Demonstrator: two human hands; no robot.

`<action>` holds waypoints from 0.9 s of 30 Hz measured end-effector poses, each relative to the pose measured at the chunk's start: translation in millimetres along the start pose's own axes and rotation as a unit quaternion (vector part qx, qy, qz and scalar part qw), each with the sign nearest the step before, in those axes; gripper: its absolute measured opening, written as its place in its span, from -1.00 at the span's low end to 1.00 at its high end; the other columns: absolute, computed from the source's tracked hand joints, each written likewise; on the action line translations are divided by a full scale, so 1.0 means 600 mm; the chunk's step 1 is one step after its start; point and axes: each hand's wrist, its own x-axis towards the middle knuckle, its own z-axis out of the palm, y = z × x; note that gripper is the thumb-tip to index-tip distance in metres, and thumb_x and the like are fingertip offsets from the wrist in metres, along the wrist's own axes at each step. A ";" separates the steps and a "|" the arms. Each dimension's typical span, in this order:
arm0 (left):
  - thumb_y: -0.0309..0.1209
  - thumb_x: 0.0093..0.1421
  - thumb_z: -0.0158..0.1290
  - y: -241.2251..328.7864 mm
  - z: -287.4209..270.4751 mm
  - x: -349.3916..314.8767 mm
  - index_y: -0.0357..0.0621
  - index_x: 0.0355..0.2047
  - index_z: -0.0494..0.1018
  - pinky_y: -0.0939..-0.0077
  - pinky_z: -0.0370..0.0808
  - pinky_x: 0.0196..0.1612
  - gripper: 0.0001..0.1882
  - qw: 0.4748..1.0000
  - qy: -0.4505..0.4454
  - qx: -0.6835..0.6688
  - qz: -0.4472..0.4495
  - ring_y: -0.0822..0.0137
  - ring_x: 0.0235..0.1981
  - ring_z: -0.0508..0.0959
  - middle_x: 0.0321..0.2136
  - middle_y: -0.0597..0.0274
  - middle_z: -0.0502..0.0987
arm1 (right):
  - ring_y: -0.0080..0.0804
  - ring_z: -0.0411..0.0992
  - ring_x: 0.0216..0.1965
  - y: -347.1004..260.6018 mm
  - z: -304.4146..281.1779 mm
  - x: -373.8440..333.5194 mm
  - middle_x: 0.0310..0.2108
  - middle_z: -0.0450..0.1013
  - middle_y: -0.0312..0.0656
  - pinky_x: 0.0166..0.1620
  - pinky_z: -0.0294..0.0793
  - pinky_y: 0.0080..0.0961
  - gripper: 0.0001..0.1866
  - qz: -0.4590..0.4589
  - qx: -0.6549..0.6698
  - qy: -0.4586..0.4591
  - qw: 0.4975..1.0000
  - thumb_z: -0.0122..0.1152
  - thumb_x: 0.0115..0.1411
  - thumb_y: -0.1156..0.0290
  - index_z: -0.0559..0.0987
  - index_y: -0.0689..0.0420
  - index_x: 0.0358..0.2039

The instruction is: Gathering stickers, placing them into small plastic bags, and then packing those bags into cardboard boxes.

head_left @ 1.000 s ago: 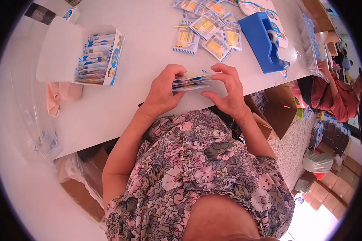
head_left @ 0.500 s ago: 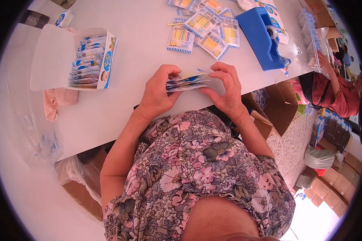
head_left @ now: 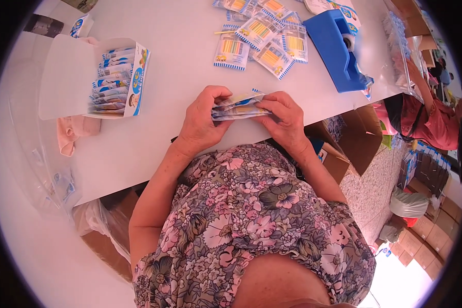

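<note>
Between my two hands is a small stack of flat plastic packets (head_left: pixel 239 107) with blue-and-white edges, held above the near part of the table. My left hand (head_left: pixel 203 114) grips the stack's left end, thumb below and fingers above. At the other end my right hand (head_left: pixel 285 119) has its thumb and fingers closed on the packets. Beyond them lies a loose pile of similar clear packets (head_left: pixel 259 30), showing rows of yellow, green and orange sticks. To the left, an open white and blue box (head_left: pixel 140 82) holds several packets standing in a row.
A blue tape dispenser (head_left: pixel 329 49) stands right of the pile. A pink cloth (head_left: pixel 77 132) lies beside the box on the white table (head_left: pixel 174 56). Open cardboard boxes (head_left: pixel 362 136) sit below the table's right edge. Another person's red sleeve (head_left: pixel 434 123) shows at far right.
My right hand's fingers have come in from apart and now close on the right end of the packet stack. My left hand keeps its grip.
</note>
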 end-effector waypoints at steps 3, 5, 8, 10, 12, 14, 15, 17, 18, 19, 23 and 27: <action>-0.62 -0.08 0.32 0.000 -0.002 0.000 -0.16 -0.04 0.34 0.42 0.54 -0.08 -0.43 1.000 -0.013 0.003 -0.007 0.20 -0.19 0.58 -0.18 0.13 0.51 | -0.29 0.54 -0.21 -0.003 0.002 0.002 -0.25 0.54 -0.13 -0.16 0.53 -0.48 -0.63 0.020 0.050 -0.019 0.998 0.45 -0.09 0.63 0.59 0.18 -0.22; -0.62 -0.07 0.33 0.000 -0.003 0.000 -0.16 -0.02 0.34 0.46 0.52 -0.05 -0.41 1.000 -0.020 0.005 -0.009 0.27 -0.15 0.57 -0.15 0.15 0.52 | -0.28 0.54 -0.21 -0.006 0.000 0.003 -0.25 0.54 -0.12 -0.14 0.53 -0.47 -0.64 0.040 0.058 -0.026 0.997 0.45 -0.08 0.62 0.58 0.18 -0.22; -0.58 -0.06 0.31 0.000 -0.002 0.001 -0.14 -0.08 0.35 0.37 0.54 -0.20 -0.48 1.000 -0.011 0.010 -0.001 0.16 -0.26 0.58 -0.23 0.12 0.49 | -0.31 0.55 -0.20 -0.008 -0.006 0.004 -0.25 0.55 -0.12 -0.11 0.53 -0.47 -0.66 0.058 0.061 -0.046 0.995 0.45 -0.06 0.62 0.56 0.19 -0.23; -0.58 -0.07 0.31 0.001 -0.002 0.001 -0.13 -0.09 0.36 0.37 0.53 -0.22 -0.48 1.000 -0.011 0.011 0.004 0.16 -0.27 0.58 -0.23 0.13 0.49 | -0.34 0.55 -0.19 -0.009 -0.009 0.003 -0.24 0.56 -0.14 -0.10 0.53 -0.48 -0.67 0.058 0.055 -0.056 0.995 0.44 -0.04 0.62 0.55 0.20 -0.24; -0.59 -0.07 0.32 0.001 -0.004 -0.001 -0.14 -0.07 0.36 0.42 0.53 -0.15 -0.46 1.000 -0.018 0.012 -0.011 0.21 -0.23 0.58 -0.21 0.14 0.50 | -0.41 0.54 -0.18 -0.010 -0.009 0.002 -0.24 0.56 -0.14 -0.08 0.54 -0.49 -0.61 0.111 0.073 -0.059 0.989 0.42 0.00 0.62 0.46 0.22 -0.17; -0.60 -0.07 0.33 0.001 -0.005 -0.001 -0.16 -0.04 0.37 0.47 0.52 -0.08 -0.44 0.999 -0.028 0.010 -0.027 0.25 -0.18 0.58 -0.18 0.16 0.52 | -0.42 0.54 -0.17 -0.008 -0.008 0.001 -0.23 0.56 -0.13 -0.08 0.54 -0.49 -0.56 0.135 0.095 -0.053 0.985 0.42 0.01 0.63 0.40 0.21 -0.12; -0.60 -0.06 0.33 0.001 -0.005 -0.001 -0.16 -0.04 0.37 0.46 0.52 -0.07 -0.44 0.999 -0.027 0.007 -0.023 0.25 -0.18 0.58 -0.17 0.15 0.52 | -0.44 0.54 -0.16 -0.007 -0.007 0.001 -0.23 0.56 -0.12 -0.08 0.54 -0.49 -0.50 0.162 0.120 -0.052 0.978 0.41 0.02 0.63 0.34 0.20 -0.08; -0.60 -0.06 0.33 0.000 -0.005 -0.001 -0.16 -0.05 0.37 0.46 0.52 -0.07 -0.45 0.999 -0.026 0.005 -0.019 0.25 -0.17 0.58 -0.17 0.15 0.52 | -0.41 0.56 -0.23 -0.004 -0.004 0.001 -0.26 0.58 -0.13 -0.14 0.55 -0.51 -0.46 0.144 0.115 -0.042 0.982 0.44 0.00 0.58 0.31 0.19 -0.07; -0.60 -0.06 0.33 0.000 -0.005 -0.001 -0.16 -0.04 0.37 0.45 0.52 -0.06 -0.45 0.999 -0.027 0.003 -0.023 0.24 -0.16 0.58 -0.16 0.14 0.51 | -0.38 0.59 -0.31 -0.003 -0.004 0.001 -0.29 0.60 -0.13 -0.21 0.56 -0.52 -0.41 0.127 0.110 -0.032 0.985 0.46 -0.01 0.53 0.27 0.17 -0.06; -0.60 -0.06 0.33 0.000 -0.005 -0.001 -0.17 -0.04 0.37 0.44 0.52 -0.05 -0.45 0.999 -0.028 0.001 -0.027 0.24 -0.15 0.58 -0.16 0.14 0.51 | -0.38 0.59 -0.31 -0.002 -0.003 0.000 -0.29 0.60 -0.13 -0.21 0.56 -0.52 -0.41 0.127 0.110 -0.033 0.985 0.46 -0.01 0.53 0.27 0.17 -0.06; -0.60 -0.06 0.33 0.001 -0.004 -0.002 -0.17 -0.04 0.37 0.44 0.53 -0.04 -0.44 0.999 -0.031 -0.002 -0.033 0.23 -0.14 0.59 -0.16 0.14 0.51 | -0.41 0.56 -0.23 -0.002 -0.003 -0.002 -0.25 0.57 -0.11 -0.16 0.55 -0.52 -0.42 0.143 0.106 -0.039 0.983 0.44 -0.01 0.58 0.27 0.20 -0.05; -0.59 -0.07 0.33 0.000 -0.002 0.000 -0.15 -0.06 0.37 0.42 0.54 -0.13 -0.45 1.000 -0.018 0.001 -0.015 0.20 -0.21 0.58 -0.19 0.14 0.51 | -0.40 0.54 -0.16 -0.004 -0.005 -0.003 -0.22 0.54 -0.08 -0.09 0.55 -0.49 -0.42 0.159 0.116 -0.047 0.979 0.40 -0.01 0.66 0.27 0.22 -0.03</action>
